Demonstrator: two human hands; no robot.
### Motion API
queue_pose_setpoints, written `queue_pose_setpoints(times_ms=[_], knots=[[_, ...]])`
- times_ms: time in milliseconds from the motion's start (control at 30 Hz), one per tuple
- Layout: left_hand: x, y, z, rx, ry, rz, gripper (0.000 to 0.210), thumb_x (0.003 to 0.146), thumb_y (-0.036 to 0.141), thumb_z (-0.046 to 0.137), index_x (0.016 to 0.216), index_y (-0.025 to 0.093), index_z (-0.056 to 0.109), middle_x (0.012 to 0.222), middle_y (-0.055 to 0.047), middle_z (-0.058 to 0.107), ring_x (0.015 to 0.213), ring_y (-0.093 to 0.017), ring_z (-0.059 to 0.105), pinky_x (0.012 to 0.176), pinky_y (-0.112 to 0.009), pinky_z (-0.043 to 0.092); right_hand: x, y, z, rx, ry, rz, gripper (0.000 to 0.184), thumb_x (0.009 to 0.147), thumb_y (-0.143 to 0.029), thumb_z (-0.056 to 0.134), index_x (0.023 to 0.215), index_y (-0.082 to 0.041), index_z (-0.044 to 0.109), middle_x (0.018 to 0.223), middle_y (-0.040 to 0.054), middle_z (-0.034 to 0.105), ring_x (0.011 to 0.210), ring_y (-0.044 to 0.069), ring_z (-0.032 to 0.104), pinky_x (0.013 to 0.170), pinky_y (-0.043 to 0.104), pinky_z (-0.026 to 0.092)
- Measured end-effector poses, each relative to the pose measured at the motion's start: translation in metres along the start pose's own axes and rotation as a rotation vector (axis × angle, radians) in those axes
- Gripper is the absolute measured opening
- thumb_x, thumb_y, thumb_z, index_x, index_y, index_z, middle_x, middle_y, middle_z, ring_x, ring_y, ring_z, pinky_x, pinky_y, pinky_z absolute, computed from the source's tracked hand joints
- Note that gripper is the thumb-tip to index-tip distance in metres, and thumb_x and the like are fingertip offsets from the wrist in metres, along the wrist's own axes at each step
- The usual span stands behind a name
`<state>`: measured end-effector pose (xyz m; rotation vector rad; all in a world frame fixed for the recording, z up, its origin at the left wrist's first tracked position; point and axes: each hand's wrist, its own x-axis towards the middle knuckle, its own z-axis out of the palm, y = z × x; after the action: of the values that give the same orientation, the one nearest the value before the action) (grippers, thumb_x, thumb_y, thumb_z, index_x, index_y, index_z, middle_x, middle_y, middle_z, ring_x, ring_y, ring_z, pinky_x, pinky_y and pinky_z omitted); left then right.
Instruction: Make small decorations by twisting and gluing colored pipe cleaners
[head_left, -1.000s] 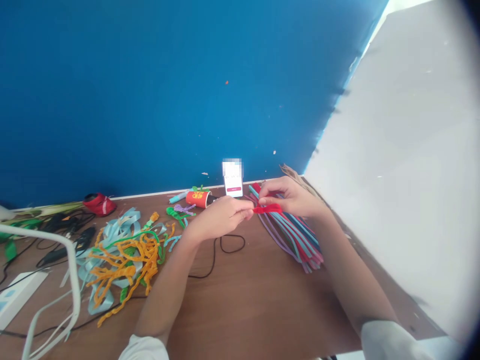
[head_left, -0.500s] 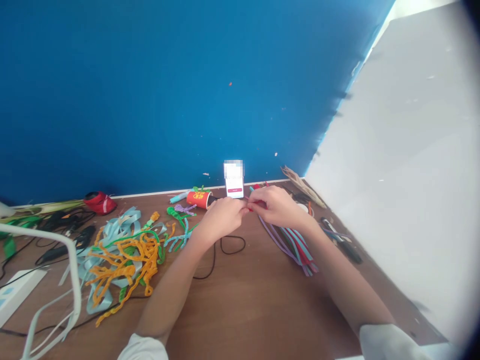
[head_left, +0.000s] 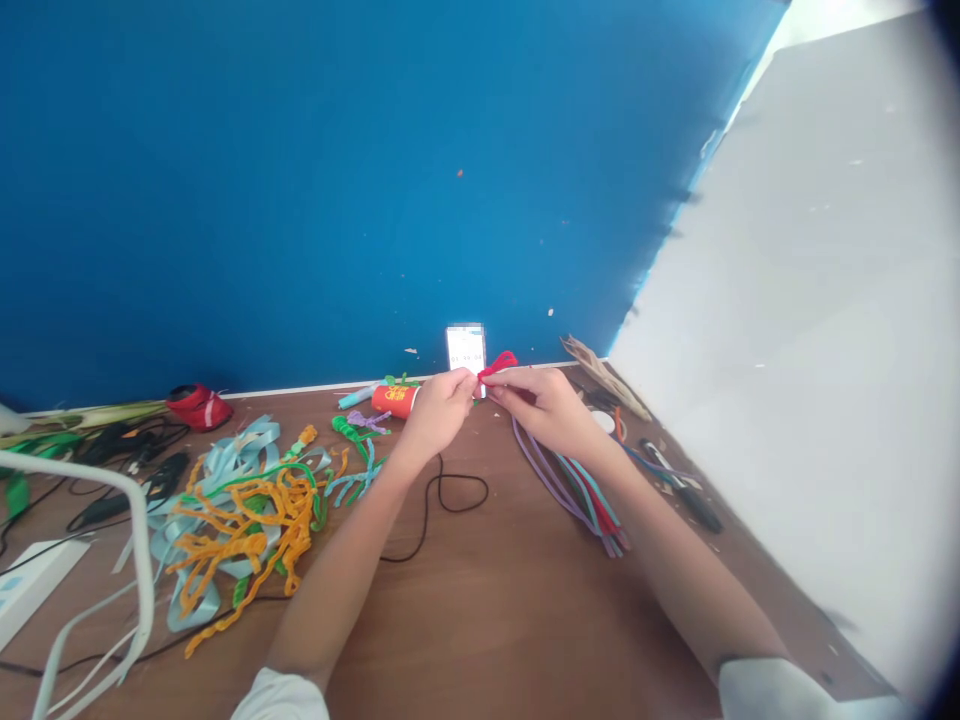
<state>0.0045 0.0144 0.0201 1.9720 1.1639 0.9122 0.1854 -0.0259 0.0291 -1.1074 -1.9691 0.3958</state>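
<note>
A red pipe cleaner, bent into loops, is pinched between the fingertips of both hands in front of the phone. My left hand is closed on its lower end from the left. From the right, my right hand pinches it with thumb and forefinger; the loops rise above these fingers. Under the right wrist lies a bundle of straight pipe cleaners in purple, light blue and red. The lit phone leans on the wall behind, partly covered by the hands.
Orange twisted pipe cleaners lie over light blue ribbon at left. A red paper cup lies beside my left hand. A black cable curls below it. Scissor-like tools lie by the right wall; a white metal frame stands front left.
Both hands have shifted slightly left and turned. The red pipe cleaner, mostly hidden before, now shows its loops above the fingers.
</note>
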Motion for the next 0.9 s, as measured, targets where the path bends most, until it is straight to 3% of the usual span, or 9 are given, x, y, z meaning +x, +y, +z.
queue_pose_setpoints(times_ms=[200,567,767,900], knots=[[-0.007,0.011,-0.001,-0.454,-0.103,-0.029,0.034,0.096,0.046,0.048,0.077,0.017,0.052,0.051,0.007,0.037,0.048,-0.007,0.027,0.049,-0.021,0.017,0.005,0.01,-0.005,0.322,0.061,0.057,0.021,0.092,-0.031,0.06,0.098,-0.019,0.075,0.087,0.0029,0.073,0.075,0.015,0.06,0.07,0.03,0.045],[-0.011,0.017,-0.006,-0.637,-0.296,-0.044,0.037,0.095,0.049,0.052,0.077,0.017,0.051,0.051,0.007,0.034,0.047,-0.006,0.02,0.047,-0.021,0.012,0.006,0.013,0.0,0.585,0.014,0.129,0.025,0.088,-0.04,0.067,0.081,-0.017,0.069,0.072,-0.0003,0.062,0.066,0.012,0.049,0.063,0.027,0.037],[-0.011,0.015,-0.011,-0.53,-0.447,-0.068,0.036,0.095,0.047,0.049,0.075,0.018,0.051,0.054,0.006,0.035,0.048,-0.007,0.023,0.049,-0.023,0.015,0.007,0.019,0.0,0.599,-0.053,0.178,0.023,0.082,-0.039,0.071,0.079,-0.017,0.068,0.069,-0.001,0.059,0.064,0.011,0.047,0.062,0.027,0.037],[-0.011,0.016,-0.025,-0.29,-0.666,-0.029,0.038,0.094,0.046,0.048,0.07,0.017,0.052,0.057,0.004,0.037,0.051,-0.008,0.027,0.052,-0.025,0.021,0.008,0.024,-0.007,0.534,-0.181,0.219,0.022,0.076,-0.034,0.076,0.072,-0.016,0.063,0.067,-0.0021,0.059,0.062,0.011,0.048,0.06,0.026,0.037]])
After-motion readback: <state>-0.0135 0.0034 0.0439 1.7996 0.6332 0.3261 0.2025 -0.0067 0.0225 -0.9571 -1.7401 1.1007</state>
